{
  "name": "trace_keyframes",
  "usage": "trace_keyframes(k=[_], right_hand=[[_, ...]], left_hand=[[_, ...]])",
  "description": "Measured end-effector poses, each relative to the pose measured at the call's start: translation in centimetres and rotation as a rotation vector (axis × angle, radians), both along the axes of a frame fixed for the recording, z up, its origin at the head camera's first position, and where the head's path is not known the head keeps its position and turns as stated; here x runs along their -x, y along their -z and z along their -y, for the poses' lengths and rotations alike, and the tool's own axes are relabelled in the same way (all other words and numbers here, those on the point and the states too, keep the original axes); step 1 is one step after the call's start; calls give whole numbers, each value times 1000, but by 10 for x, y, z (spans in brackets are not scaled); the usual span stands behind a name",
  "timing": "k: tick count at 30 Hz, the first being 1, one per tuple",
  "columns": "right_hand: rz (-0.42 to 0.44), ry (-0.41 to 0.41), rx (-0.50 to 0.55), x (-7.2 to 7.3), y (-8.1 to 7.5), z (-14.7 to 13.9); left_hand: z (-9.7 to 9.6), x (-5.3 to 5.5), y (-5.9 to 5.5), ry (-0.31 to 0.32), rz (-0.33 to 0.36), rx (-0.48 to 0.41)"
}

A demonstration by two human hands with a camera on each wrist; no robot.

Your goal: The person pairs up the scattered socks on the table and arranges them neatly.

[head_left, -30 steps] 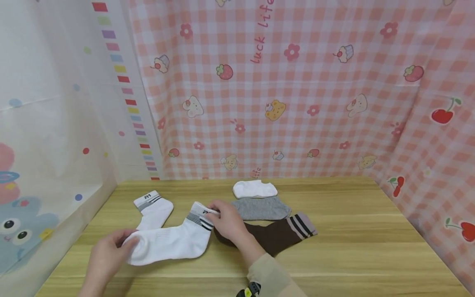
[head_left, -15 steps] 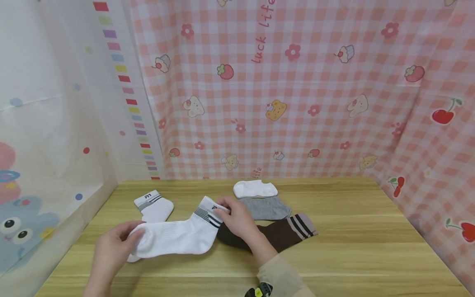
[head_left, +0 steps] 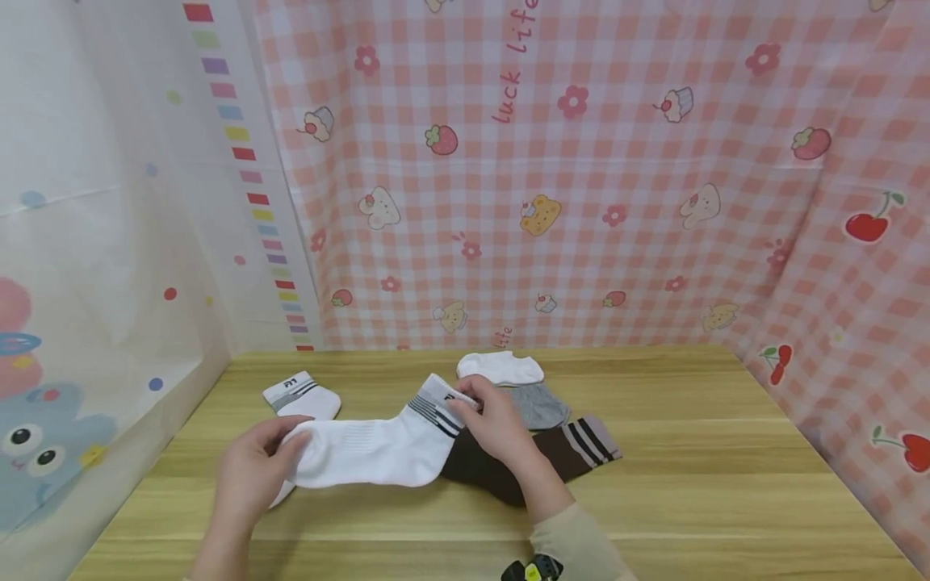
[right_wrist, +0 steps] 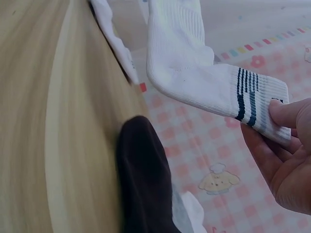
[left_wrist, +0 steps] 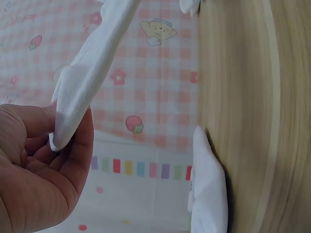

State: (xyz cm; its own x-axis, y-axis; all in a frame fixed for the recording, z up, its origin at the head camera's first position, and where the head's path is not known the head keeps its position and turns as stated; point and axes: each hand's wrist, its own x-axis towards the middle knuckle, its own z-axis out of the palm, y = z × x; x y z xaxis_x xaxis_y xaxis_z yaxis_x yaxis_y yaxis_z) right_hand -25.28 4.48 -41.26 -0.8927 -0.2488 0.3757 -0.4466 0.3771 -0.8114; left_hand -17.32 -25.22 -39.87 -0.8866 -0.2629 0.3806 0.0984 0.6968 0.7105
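Note:
A white sock (head_left: 363,453) with grey and black stripes at its cuff is stretched level between my two hands, raised off the table. My left hand (head_left: 256,464) pinches its toe end between thumb and fingers; the left wrist view shows the toe (left_wrist: 73,107) in that grip. At the other end my right hand (head_left: 501,424) pinches the striped cuff (right_wrist: 260,102). Below and behind on the left lies a matching white sock (head_left: 308,401), partly hidden by the held one. A dark brown sock (head_left: 479,476) lies under my right hand and forearm, which cover part of it.
Toward the back of the wooden table (head_left: 690,484) lie a grey sock (head_left: 541,407) and a short white sock (head_left: 501,369). A pink checked cloth (head_left: 581,266) hangs behind the table, and a pale printed cloth (head_left: 167,323) hangs at the left.
Both hands have moved right and somewhat up, carrying the white sock between them. More of the grey sock is now covered by the right hand. The socks on the table have stayed put.

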Motion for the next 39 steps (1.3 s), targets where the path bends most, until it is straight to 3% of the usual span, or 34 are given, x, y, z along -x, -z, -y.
trace_keyframes(k=[6, 13, 25, 33, 39], right_hand=[[22, -3, 4, -2, -2, -20], [-23, -29, -101, -7, 3, -58], [-221, 3, -144, -15, 13, -106], [-248, -44, -139, -26, 15, -124], [-250, -33, -217, -35, 14, -136]], left_hand=[[-14, 4, 0, 76, -35, -37], [-34, 8, 5, 156, -18, -110], [-70, 19, 19, 262, 23, -98], [-83, 20, 28, 349, -24, -69], [-89, 21, 31, 407, 6, -44]])
